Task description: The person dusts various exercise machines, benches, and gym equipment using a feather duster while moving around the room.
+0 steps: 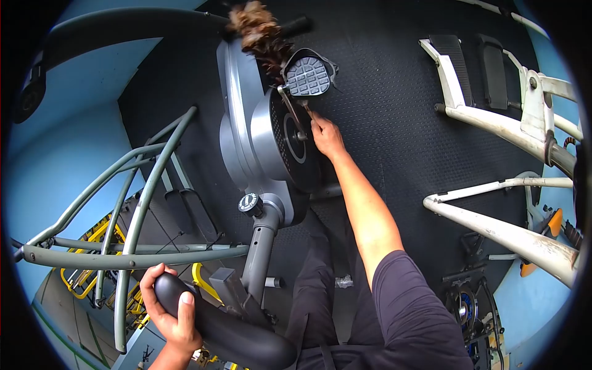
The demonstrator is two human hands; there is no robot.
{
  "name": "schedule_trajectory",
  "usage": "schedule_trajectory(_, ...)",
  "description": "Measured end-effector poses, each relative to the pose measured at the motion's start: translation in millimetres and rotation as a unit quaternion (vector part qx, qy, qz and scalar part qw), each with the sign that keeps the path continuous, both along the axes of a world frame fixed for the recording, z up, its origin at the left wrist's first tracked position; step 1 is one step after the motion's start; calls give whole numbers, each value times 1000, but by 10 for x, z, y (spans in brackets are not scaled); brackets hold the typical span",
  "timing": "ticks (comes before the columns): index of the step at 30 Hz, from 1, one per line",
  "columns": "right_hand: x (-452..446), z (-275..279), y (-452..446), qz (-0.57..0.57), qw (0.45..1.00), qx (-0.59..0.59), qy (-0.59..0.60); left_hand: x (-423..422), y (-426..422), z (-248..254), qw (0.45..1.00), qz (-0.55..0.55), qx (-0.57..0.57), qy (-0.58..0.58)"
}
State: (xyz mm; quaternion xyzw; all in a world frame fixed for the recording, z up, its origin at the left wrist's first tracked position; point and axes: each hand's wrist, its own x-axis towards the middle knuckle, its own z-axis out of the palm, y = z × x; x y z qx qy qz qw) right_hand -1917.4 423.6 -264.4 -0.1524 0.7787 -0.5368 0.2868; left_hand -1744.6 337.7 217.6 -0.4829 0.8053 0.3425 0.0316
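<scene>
My right hand (327, 138) is closed around the thin handle of a feather duster, beside the bike's crank. The handle runs behind the pedal (308, 76), which hides part of it. Brown feathers of the duster (256, 31) show beyond the pedal, blurred, against the front of the grey exercise bike (237, 92). At the lower left, my left hand (169, 311) grips the nose of the black bike seat (216, 327), thumb on top and fingers around the far side. A round adjustment knob (250, 204) sits on the frame below the seat post (260, 246).
Grey-green metal tubing (145, 191) of another machine stands to the left. White tubular frames (487, 123) with foot plates reach in from the right. Black textured matting (388, 92) covers the floor, and light-blue walls (68, 135) rise at the sides. My legs (311, 290) are close behind the bike.
</scene>
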Motion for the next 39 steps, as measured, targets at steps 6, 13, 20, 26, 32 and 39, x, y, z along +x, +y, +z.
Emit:
schedule_trajectory(6, 745, -118, 836, 31, 996, 66, -59, 34, 8, 18, 1000, 12, -21, -6)
schedule_trajectory(13, 1950, 759, 1878, 4, 969, 177, -174, 103, -44, 21, 1000, 0, 3, 5)
schedule_trajectory(20, 2029, 1887, 2211, 7, 962, 168, -215, 0, -38, 65, 999, 13, 20, 43)
schedule_trajectory(26, 1578, 3056, 2500, 70, 970, 183, -147, 86, -100, 55, 995, 0, 46, 94)
schedule_trajectory(32, 467, 3191, 1697, 214, 940, 176, 200, 166, -177, 148, 987, 14, 93, 132)
schedule_trajectory(39, -658, 3373, -368, 440, 745, 335, 373, 739, -445, -84, 865, -28, 364, 343)
